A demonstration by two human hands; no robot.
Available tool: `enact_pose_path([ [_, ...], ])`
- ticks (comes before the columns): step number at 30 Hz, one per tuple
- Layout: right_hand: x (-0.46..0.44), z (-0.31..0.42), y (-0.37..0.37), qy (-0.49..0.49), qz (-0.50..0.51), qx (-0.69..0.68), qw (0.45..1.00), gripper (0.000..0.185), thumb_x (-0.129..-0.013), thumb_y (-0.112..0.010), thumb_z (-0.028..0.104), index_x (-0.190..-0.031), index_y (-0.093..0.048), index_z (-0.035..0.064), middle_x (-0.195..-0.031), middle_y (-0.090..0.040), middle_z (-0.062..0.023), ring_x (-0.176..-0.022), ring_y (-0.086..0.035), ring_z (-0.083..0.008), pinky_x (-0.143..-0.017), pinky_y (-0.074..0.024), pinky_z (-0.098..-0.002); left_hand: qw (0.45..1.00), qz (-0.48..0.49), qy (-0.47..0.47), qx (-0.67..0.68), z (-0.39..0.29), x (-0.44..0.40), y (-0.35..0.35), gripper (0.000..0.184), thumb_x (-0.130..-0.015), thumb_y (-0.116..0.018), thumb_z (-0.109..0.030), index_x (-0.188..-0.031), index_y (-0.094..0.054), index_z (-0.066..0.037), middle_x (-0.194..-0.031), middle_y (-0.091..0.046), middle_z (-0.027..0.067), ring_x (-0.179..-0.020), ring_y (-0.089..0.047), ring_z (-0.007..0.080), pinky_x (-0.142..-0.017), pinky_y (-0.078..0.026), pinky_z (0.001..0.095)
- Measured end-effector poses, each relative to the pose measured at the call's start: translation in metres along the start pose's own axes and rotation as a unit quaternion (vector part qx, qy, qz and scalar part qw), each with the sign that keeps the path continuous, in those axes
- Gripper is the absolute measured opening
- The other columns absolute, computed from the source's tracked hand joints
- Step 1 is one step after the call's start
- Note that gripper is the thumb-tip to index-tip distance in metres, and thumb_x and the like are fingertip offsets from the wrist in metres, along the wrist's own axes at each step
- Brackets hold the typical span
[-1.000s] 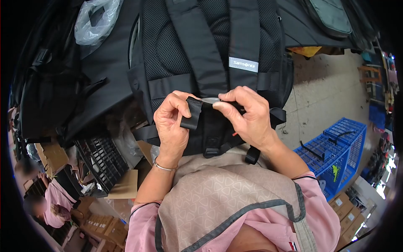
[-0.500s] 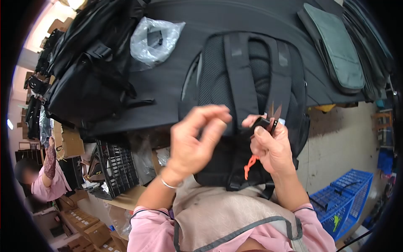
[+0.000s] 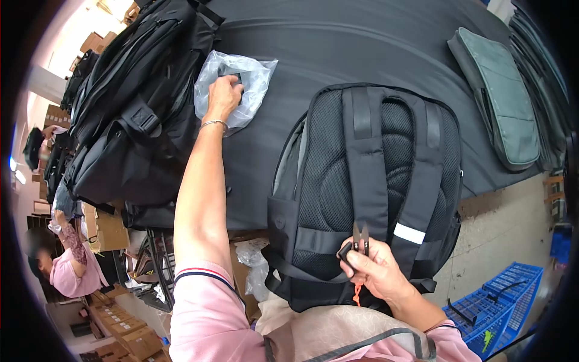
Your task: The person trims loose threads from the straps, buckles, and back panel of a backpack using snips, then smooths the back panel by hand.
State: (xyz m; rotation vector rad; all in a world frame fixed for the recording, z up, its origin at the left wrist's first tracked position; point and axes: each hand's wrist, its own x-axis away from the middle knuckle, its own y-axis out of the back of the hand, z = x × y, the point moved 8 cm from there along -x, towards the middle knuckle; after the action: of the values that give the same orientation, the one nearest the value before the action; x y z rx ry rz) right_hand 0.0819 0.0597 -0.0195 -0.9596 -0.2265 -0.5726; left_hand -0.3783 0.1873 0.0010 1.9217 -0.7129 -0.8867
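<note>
Left of the backpack (image 3: 366, 187), I've got the left hand (image 3: 223, 98) inside the plastic bag (image 3: 257, 81), grip hidden; over the backpack, the right hand (image 3: 377, 270) clasps scissors (image 3: 365, 237) pointing toward its top.

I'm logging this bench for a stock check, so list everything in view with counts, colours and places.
Backpack: one, black, front of table
Table: one, black-covered, ahead
Plastic bag: one, clear, on table, left
Bags: several, black, heaped at left
Pouch: one, grey-green, table's right
Snips: one pair, dark, in right grip
Cord: one, orange, below right grip
Crate: at least one, blue, lower right
Boxes: several, brown, lower left
Co-worker: one, pink top, far left
Background clutter: too small to count
Apron: one, beige, on person
Bracelet: one, silvery, left wrist
Left grip: one, bare, at plastic bag's opening
Right grip: one, bare, over backpack
</note>
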Motion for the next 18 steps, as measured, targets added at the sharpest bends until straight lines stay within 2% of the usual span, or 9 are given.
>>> enact_pose_path([
  [2, -0.002, 0.002, -0.004, 0.012, 0.022, 0.036, 0.999, 0.021, -0.103, -0.059, 0.019, -0.109, -0.060, -0.0005, -0.078, -0.057, -0.0044, -0.057, -0.038, -0.0034, -0.048, -0.0288, -0.0202, 0.998, 0.020, -0.014, -0.062, 0.006, -0.001, -0.018, 0.023, -0.089, -0.073, -0.016, -0.107, -0.075, -0.001, -0.107, -0.075, 0.0186, -0.108, -0.071, 0.0314, -0.094, -0.054, 0.0387],
  [3, -0.003, 0.001, -0.004, 0.012, 0.024, 0.049, 0.998, 0.021, -0.103, -0.059, 0.020, -0.109, -0.060, -0.0006, -0.078, -0.057, -0.0043, -0.057, -0.037, -0.0036, -0.048, -0.0289, -0.0205, 1.000, -0.001, -0.008, -0.016, 0.006, 0.004, -0.014, 0.025, -0.086, -0.077, -0.021, -0.101, -0.076, 0.000, -0.099, -0.076, 0.0177, -0.098, -0.074, 0.0291, -0.089, -0.056, 0.0367],
  [4, -0.004, 0.001, -0.004, 0.012, 0.028, 0.062, 0.998, 0.022, -0.103, -0.059, 0.020, -0.109, -0.060, -0.0007, -0.078, -0.057, -0.0042, -0.057, -0.037, -0.0037, -0.048, -0.0291, -0.0207, 1.000, 0.012, 0.013, 0.001, 0.007, 0.006, -0.015, 0.025, -0.086, -0.077, -0.020, -0.100, -0.076, 0.000, -0.097, -0.076, 0.0172, -0.095, -0.074, 0.0281, -0.087, -0.056, 0.0359],
  [5, -0.005, -0.003, -0.001, 0.006, 0.053, 0.060, 0.997, 0.026, -0.105, -0.059, 0.023, -0.118, -0.058, 0.0016, -0.081, -0.059, -0.0020, -0.061, -0.043, -0.0025, -0.051, -0.0339, -0.0188, 0.999, 0.024, 0.035, 0.018, 0.008, 0.009, -0.015, 0.025, -0.086, -0.077, -0.020, -0.100, -0.076, 0.001, -0.096, -0.076, 0.0168, -0.091, -0.074, 0.0271, -0.086, -0.056, 0.0352],
  [9, -0.005, -0.004, 0.000, 0.008, 0.058, 0.081, 0.995, 0.025, -0.105, -0.059, 0.023, -0.118, -0.059, 0.0020, -0.082, -0.060, -0.0025, -0.061, -0.044, -0.0025, -0.051, -0.0346, -0.0189, 0.993, 0.065, 0.089, 0.039, 0.002, 0.020, -0.005, 0.021, -0.087, -0.075, -0.016, -0.099, -0.076, 0.001, -0.087, -0.076, 0.0125, -0.077, -0.074, 0.0211, -0.075, -0.058, 0.0318],
  [12, -0.005, -0.003, 0.000, 0.006, 0.050, 0.088, 0.995, 0.025, -0.105, -0.058, 0.023, -0.118, -0.058, 0.0022, -0.082, -0.061, -0.0032, -0.061, -0.044, -0.0027, -0.051, -0.0351, -0.0189, 0.968, 0.030, 0.130, 0.214, 0.019, 0.021, -0.007, 0.017, -0.089, -0.074, -0.012, -0.100, -0.076, 0.000, -0.087, -0.076, 0.0080, -0.074, -0.073, 0.0129, -0.069, -0.059, 0.0258],
  [14, -0.005, -0.005, 0.002, 0.006, 0.048, 0.077, 0.996, 0.025, -0.105, -0.058, 0.024, -0.118, -0.058, 0.0020, -0.082, -0.061, -0.0037, -0.060, -0.044, -0.0029, -0.051, -0.0355, -0.0189, 0.932, -0.013, 0.118, 0.342, 0.028, 0.019, -0.004, 0.017, -0.091, -0.073, -0.011, -0.103, -0.076, 0.000, -0.088, -0.075, 0.0052, -0.077, -0.071, 0.0093, -0.069, -0.058, 0.0213],
  [16, -0.006, -0.003, 0.000, 0.022, 0.060, 0.051, 0.997, 0.024, -0.105, -0.056, 0.022, -0.117, -0.057, 0.0008, -0.084, -0.061, -0.0051, -0.060, -0.043, -0.0044, -0.052, -0.0370, -0.0209, 0.918, -0.048, 0.104, 0.379, 0.017, 0.025, 0.016, 0.022, -0.090, -0.075, -0.012, -0.108, -0.076, 0.000, -0.089, -0.075, 0.0056, -0.078, -0.071, 0.0100, -0.070, -0.058, 0.0217],
  [18, -0.004, 0.000, -0.003, 0.034, 0.045, 0.024, 0.998, 0.022, -0.105, -0.056, 0.018, -0.115, -0.058, -0.0012, -0.085, -0.061, -0.0066, -0.060, -0.041, -0.0057, -0.054, -0.0372, -0.0231, 0.937, -0.069, 0.099, 0.328, 0.005, 0.033, 0.034, 0.022, -0.088, -0.076, -0.011, -0.108, -0.077, -0.001, -0.089, -0.076, 0.0049, -0.080, -0.072, 0.0101, -0.074, -0.058, 0.0227],
])
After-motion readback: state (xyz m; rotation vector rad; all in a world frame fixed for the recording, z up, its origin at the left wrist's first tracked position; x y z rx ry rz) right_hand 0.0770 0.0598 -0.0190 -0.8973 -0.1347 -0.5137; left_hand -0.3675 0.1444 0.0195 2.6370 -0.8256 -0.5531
